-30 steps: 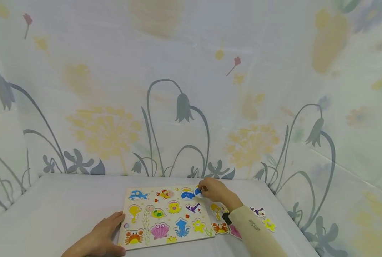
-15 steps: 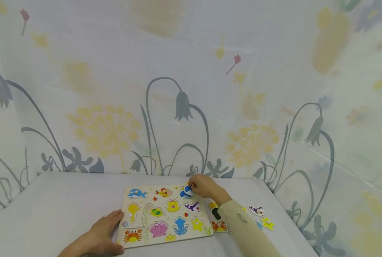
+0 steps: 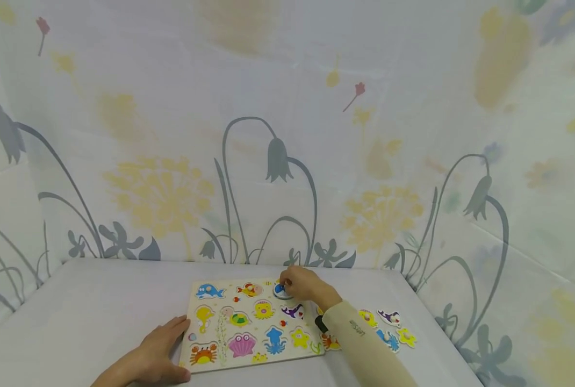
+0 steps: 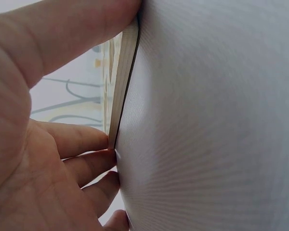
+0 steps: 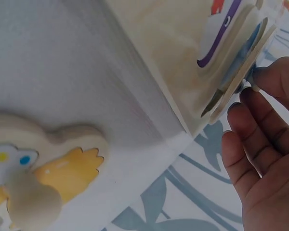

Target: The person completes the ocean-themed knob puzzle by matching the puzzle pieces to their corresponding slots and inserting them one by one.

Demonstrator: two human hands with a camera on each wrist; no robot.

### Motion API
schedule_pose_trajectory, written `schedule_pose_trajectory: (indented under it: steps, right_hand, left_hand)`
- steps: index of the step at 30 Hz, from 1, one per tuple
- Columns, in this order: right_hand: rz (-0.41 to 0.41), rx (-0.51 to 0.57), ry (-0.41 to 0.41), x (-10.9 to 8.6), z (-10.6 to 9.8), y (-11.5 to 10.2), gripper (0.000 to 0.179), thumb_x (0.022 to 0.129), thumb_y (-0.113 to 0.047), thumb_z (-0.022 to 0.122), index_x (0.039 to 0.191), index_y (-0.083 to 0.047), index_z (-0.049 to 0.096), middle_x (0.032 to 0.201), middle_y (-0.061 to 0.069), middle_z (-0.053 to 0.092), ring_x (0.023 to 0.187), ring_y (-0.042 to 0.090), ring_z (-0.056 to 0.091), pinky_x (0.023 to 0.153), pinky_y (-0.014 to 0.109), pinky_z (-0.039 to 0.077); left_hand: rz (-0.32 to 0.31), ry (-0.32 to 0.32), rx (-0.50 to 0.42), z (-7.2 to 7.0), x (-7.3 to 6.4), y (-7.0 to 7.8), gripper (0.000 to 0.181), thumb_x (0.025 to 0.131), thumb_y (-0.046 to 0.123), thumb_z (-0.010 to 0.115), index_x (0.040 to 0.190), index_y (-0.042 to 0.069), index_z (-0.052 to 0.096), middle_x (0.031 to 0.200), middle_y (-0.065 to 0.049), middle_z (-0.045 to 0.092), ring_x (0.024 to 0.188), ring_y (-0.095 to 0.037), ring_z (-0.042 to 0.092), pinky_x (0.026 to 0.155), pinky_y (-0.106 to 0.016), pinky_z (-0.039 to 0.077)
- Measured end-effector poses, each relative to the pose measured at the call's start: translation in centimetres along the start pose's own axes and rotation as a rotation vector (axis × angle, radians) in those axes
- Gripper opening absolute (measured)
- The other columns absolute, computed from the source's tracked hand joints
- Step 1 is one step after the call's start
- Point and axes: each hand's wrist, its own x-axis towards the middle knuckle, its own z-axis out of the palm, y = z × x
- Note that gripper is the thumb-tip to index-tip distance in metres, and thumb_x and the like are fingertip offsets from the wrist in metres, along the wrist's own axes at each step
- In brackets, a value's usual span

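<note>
Sleeve (image 3: 365, 344) partly hides crab piece (image 3: 330, 342) right of puzzle board (image 3: 258, 327). Right hand (image 3: 307, 284) pinches whale piece (image 3: 281, 291), knob mostly covered, at board's far-right recess. Left hand (image 3: 154, 352), fingers spread, touches board's left edge. Dolphin piece (image 3: 214, 292) fills 1 far-left recess.

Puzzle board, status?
Right hand pinches blue piece over puzzle board, not flush. Left hand touches board's left edge. Loose pieces right of board, not blocking.

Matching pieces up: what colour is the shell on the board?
Shell: pink, clearest in head view.
</note>
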Motion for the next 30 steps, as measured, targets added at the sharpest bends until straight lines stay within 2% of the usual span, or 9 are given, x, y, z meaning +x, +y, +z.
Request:
schedule_pose_trajectory:
  steps: [11, 14, 22, 25, 30]
  right_hand:
    - [-0.064, -0.037, 0.014, 0.70, 0.76, 0.25, 0.018, 0.087, -0.010, 0.058, 0.096, -0.018, 0.072, 0.088, -0.008, 0.061, 0.076, 0.009, 0.050, 0.074, 0.025, 0.047]
    - [-0.068, -0.035, 0.015, 0.57, 0.72, 0.18, 0.018, 0.088, -0.011, 0.058, 0.096, -0.018, 0.072, 0.090, -0.008, 0.061, 0.077, 0.009, 0.050, 0.075, 0.026, 0.048]
    - [-0.016, -0.033, 0.005, 0.24, 0.73, 0.03, 0.015, 0.087, -0.012, 0.060, 0.095, -0.019, 0.071, 0.088, -0.009, 0.056, 0.078, 0.009, 0.049, 0.074, 0.026, 0.046]
    - [0.016, -0.017, -0.004, 0.09, 0.78, 0.00, 0.014, 0.088, -0.014, 0.061, 0.096, -0.019, 0.071, 0.089, -0.009, 0.056, 0.080, 0.010, 0.049, 0.076, 0.026, 0.047]
    - [0.024, -0.012, -0.006, -0.03, 0.89, -0.02, 0.014, 0.088, -0.014, 0.060, 0.097, -0.019, 0.070, 0.088, -0.009, 0.054, 0.080, 0.011, 0.048, 0.075, 0.027, 0.046]
  left_hand:
    - [0.060, 0.013, -0.019, -0.22, -0.22, -0.21, 0.104, 0.056, 0.035, 0.090, 0.135, -0.012, 0.042, 0.143, -0.034, 0.034, 0.134, -0.052, 0.026, 0.108, -0.067, 0.017]
    - [0.058, 0.010, -0.022, -0.21, -0.19, -0.21, 0.103, 0.056, 0.035, 0.090, 0.135, -0.011, 0.042, 0.143, -0.034, 0.035, 0.134, -0.052, 0.026, 0.108, -0.067, 0.017]
    - [0.036, 0.014, -0.021, -0.05, 0.00, -0.14, 0.104, 0.055, 0.034, 0.090, 0.136, -0.010, 0.042, 0.143, -0.033, 0.034, 0.134, -0.052, 0.025, 0.108, -0.068, 0.015]
    - [0.027, 0.024, -0.036, 0.02, -0.10, 0.01, 0.104, 0.055, 0.032, 0.090, 0.136, -0.010, 0.042, 0.144, -0.033, 0.033, 0.134, -0.052, 0.025, 0.108, -0.068, 0.012]
    - [0.014, 0.051, -0.056, 0.13, -0.24, 0.40, 0.104, 0.053, 0.029, 0.091, 0.136, -0.010, 0.042, 0.144, -0.034, 0.033, 0.134, -0.052, 0.024, 0.109, -0.068, 0.009]
